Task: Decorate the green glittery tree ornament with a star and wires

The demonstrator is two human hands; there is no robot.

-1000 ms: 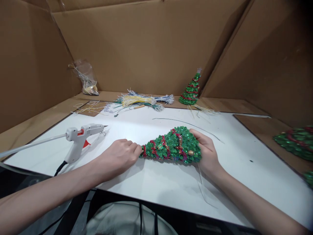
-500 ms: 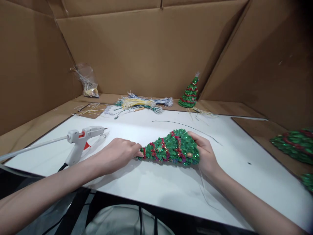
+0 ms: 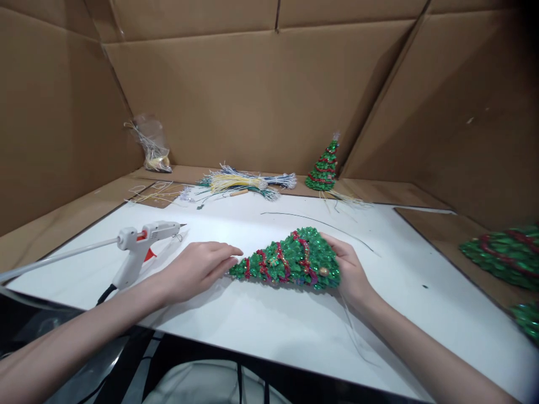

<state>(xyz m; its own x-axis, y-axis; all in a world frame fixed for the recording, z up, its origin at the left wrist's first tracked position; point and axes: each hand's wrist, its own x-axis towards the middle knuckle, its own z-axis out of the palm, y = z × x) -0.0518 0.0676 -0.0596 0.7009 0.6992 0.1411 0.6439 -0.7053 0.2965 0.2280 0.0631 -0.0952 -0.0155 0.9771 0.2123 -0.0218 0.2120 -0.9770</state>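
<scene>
A small green tinsel Christmas tree (image 3: 286, 261) with red garland lies on its side over the white board (image 3: 261, 331), its tip to the left. My right hand (image 3: 351, 269) grips the wide base, with most of its fingers hidden behind the tree. Thin pale wires trail down from that end. At the tip, my left hand (image 3: 202, 269) has its fingers stretched out and apart, close by or lightly touching; contact is hard to judge. Left of it stands a white glue gun (image 3: 141, 244) with a long glue stick in its back.
Bundled wires (image 3: 244, 180) lie at the back near a bagged bundle (image 3: 151, 147). Another decorated tree (image 3: 323, 168) stands at the back right. More trees (image 3: 507, 255) lie at the right edge. A dark wire (image 3: 315, 222) crosses the board. Cardboard walls (image 3: 252, 101) enclose the space.
My left fingers have let go of the tree's tip and straightened, with the hand slightly farther left. My right hand keeps its hold on the base.
</scene>
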